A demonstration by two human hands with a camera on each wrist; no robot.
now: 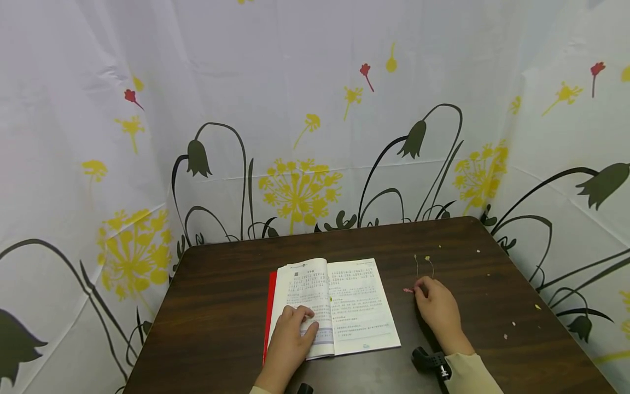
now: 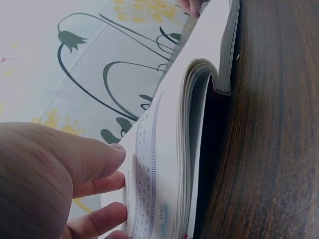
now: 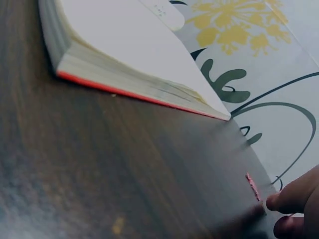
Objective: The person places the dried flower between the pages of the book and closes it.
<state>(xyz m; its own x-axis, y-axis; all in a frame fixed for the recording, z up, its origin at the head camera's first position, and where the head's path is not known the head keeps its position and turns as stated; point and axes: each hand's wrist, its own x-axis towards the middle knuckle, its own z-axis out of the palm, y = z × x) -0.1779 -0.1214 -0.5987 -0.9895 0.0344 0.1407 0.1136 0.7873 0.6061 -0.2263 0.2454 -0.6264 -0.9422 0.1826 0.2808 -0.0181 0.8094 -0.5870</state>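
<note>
Resting on open book, L grip lies relaxed — R grip is narrow, nr pink sprig on bench; can't tell if pinching it.

A dark brown wood-grain table spans the near part of the scene. Beyond its far edge and along both sides hangs a white curtain, lightly creased, printed with drooping dark green bellflowers, yellow umbels and small red blossoms higher up. A yellow fleck and pale flecks lie scattered across the table's right side.
</note>
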